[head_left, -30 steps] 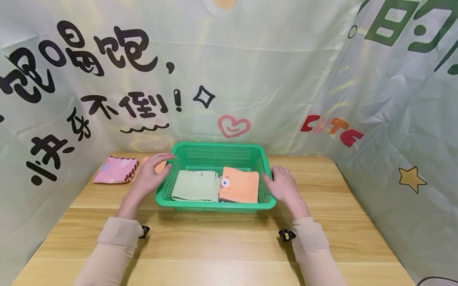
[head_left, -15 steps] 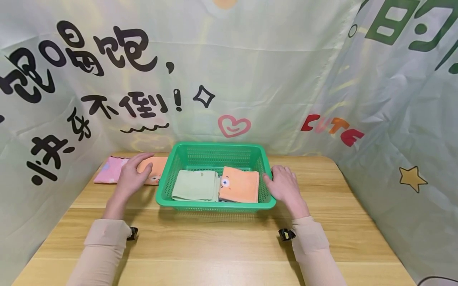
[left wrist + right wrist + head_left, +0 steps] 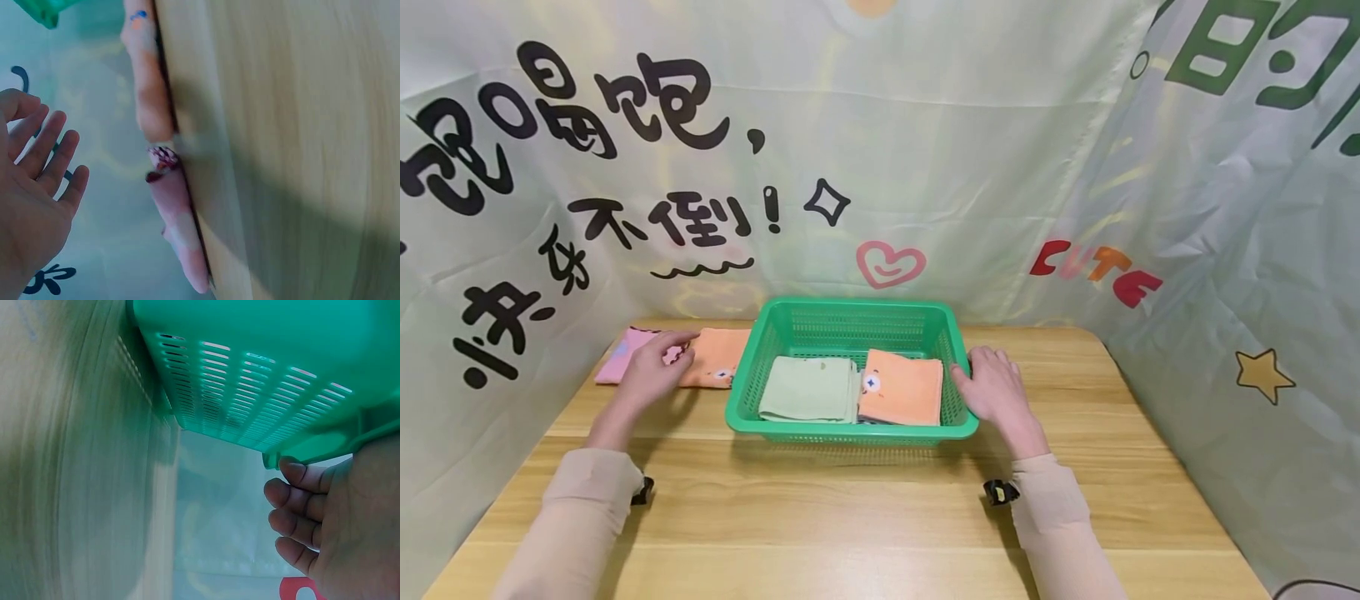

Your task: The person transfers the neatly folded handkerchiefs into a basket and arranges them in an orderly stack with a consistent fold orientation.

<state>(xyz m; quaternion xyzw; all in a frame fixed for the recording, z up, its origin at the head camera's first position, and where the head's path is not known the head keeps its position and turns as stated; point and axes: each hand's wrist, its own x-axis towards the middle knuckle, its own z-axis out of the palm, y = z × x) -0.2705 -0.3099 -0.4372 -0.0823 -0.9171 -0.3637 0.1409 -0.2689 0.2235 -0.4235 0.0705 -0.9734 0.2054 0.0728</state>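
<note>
My left hand (image 3: 651,367) hovers over the folded pink towel (image 3: 613,358) at the table's back left, partly covering it. In the left wrist view its fingers (image 3: 47,153) are spread and hold nothing, with the pink towel (image 3: 178,219) below. A folded orange towel (image 3: 718,354) lies between the pink one and the green plastic basket (image 3: 850,428). My right hand (image 3: 996,387) grips the basket's right rim, thumb over the edge; in the right wrist view its fingers (image 3: 297,528) curl outside the rim. Inside the basket lie a folded pale green towel (image 3: 808,390) and another orange towel (image 3: 906,390).
The wooden table (image 3: 850,517) extends in front of the basket and to its right. A printed fabric curtain (image 3: 970,183) hangs behind the table and along both sides. A thin dark cable (image 3: 1315,583) shows at the lower right corner.
My left hand has moved left, from the basket's left rim across the orange towel to the pink towel. My right hand and the basket have stayed in place.
</note>
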